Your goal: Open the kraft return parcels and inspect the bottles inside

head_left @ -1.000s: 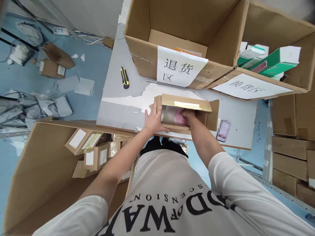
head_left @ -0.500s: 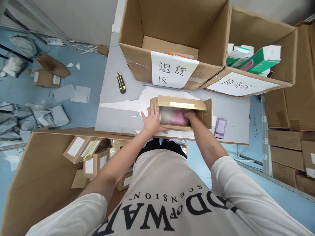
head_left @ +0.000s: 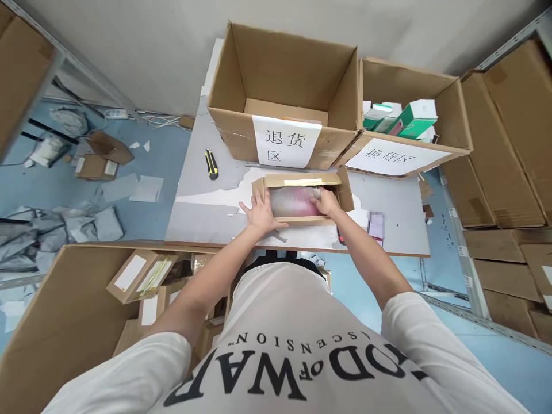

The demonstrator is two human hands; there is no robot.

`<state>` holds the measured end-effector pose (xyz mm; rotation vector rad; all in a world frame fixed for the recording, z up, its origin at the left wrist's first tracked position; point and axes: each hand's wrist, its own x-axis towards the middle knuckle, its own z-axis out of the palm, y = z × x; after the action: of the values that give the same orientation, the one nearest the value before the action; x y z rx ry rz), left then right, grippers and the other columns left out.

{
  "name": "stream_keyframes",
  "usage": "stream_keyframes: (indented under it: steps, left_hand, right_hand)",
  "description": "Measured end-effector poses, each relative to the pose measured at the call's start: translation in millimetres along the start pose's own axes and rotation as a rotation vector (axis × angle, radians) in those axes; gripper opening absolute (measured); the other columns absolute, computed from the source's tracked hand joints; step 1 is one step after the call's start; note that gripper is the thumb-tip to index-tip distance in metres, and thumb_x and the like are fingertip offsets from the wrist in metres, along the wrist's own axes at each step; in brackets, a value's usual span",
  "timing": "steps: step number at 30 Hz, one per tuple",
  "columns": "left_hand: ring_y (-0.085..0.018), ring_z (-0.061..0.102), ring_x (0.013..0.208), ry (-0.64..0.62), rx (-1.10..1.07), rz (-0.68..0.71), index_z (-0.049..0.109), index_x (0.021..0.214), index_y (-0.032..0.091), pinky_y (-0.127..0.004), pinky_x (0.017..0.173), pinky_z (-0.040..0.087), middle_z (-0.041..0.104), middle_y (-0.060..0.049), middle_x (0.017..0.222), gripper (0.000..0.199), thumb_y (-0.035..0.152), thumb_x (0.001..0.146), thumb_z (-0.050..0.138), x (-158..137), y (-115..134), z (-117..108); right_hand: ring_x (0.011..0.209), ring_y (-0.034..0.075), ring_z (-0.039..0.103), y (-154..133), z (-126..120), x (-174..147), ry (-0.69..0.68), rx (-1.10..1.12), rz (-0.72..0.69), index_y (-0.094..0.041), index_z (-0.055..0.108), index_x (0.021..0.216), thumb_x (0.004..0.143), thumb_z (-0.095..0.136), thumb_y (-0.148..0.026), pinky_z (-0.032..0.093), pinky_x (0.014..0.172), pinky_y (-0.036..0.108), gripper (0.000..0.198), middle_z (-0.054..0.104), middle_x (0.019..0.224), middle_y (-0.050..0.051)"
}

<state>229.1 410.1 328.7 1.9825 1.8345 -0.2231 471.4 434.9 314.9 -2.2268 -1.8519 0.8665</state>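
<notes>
An opened small cardboard box [head_left: 297, 220] lies on the table in front of me, its flaps folded out. Inside it is a pink and whitish bundle [head_left: 293, 201] that looks wrapped in clear plastic or bubble wrap. My left hand [head_left: 260, 215] rests against the box's left end, fingers spread and thumb along the near side. My right hand [head_left: 326, 203] reaches over the right part of the box, its fingers closed on the bundle's right end. Some of those fingertips are hidden inside.
A yellow-and-black box cutter [head_left: 211, 164] lies on the table [head_left: 190, 201]. Behind stand two large labelled cartons [head_left: 237, 138], the right carton [head_left: 457, 144] holding green-and-white boxes [head_left: 418, 119]. A phone [head_left: 376, 227] lies right. Below left, a big carton [head_left: 56, 310] holds parcels [head_left: 140, 276].
My right hand has drawn back a little and now shows more above the box, with the bundle's right end higher. The camera view has tilted up and shifted.
</notes>
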Motion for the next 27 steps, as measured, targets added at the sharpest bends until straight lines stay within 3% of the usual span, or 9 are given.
stream_keyframes:
  steps: [4,10,15,20,24,27]
  left_hand:
    - [-0.046,0.007,0.146,0.003,0.020,-0.036,-0.005,0.154,0.017,-0.071,0.109,0.011,-0.004,-0.022,0.161,0.142,0.073,0.050,0.073,3.3,5.0,-1.6]
    - [-0.043,0.003,0.147,0.000,0.029,-0.097,-0.005,0.154,0.014,-0.070,0.110,0.015,-0.004,-0.020,0.161,0.151,0.075,0.041,0.075,12.2,9.5,-6.7]
    - [-0.042,0.012,0.147,-0.034,-0.068,-0.154,0.000,0.154,0.009,-0.066,0.111,0.019,0.002,-0.024,0.160,0.151,0.075,0.040,0.074,16.8,11.6,-4.4]
    - [-0.040,0.010,0.148,0.039,-0.140,-0.145,-0.003,0.153,0.009,-0.064,0.112,0.019,0.002,-0.027,0.159,0.146,0.065,0.045,0.079,9.8,17.4,-4.3]
    - [-0.043,-0.008,0.147,0.143,-0.182,-0.156,-0.005,0.152,0.006,-0.069,0.109,0.016,-0.008,-0.030,0.158,0.137,0.055,0.054,0.078,-19.5,30.5,-13.0]
    - [-0.045,-0.015,0.145,0.272,-0.316,-0.051,-0.006,0.152,0.006,-0.072,0.108,0.014,-0.012,-0.030,0.157,0.128,0.054,0.064,0.073,-54.7,48.3,-22.7]
  right_hand:
    - [0.086,0.029,0.064,-4.9,-26.1,-28.5,0.082,-0.122,-0.171,-0.022,0.057,0.103,0.086,0.053,-0.029,0.043,0.072,0.033,0.019,0.069,0.091,0.011]
    - [0.075,0.023,0.059,0.4,-52.4,-58.0,0.209,-0.054,-0.339,-0.023,0.054,0.091,0.084,0.049,-0.023,0.035,0.064,0.028,0.008,0.066,0.082,0.005]
    - [0.073,0.019,0.056,10.5,-70.0,-74.9,0.387,0.260,-0.294,-0.022,0.054,0.092,0.082,0.055,-0.033,0.041,0.068,0.028,0.015,0.064,0.080,0.001]
    - [0.086,0.019,0.059,21.1,-91.3,-86.0,0.559,0.615,-0.275,-0.021,0.054,0.093,0.077,0.064,-0.042,0.049,0.083,0.033,0.028,0.064,0.089,0.002]
    - [0.098,0.021,0.061,19.1,-112.3,-96.2,0.719,0.853,-0.332,-0.019,0.056,0.099,0.073,0.070,-0.041,0.049,0.094,0.038,0.036,0.066,0.097,0.005]
    - [0.105,0.022,0.061,12.2,-125.3,-105.8,0.827,0.944,-0.348,-0.018,0.057,0.110,0.075,0.069,-0.041,0.048,0.098,0.041,0.043,0.067,0.105,0.008]
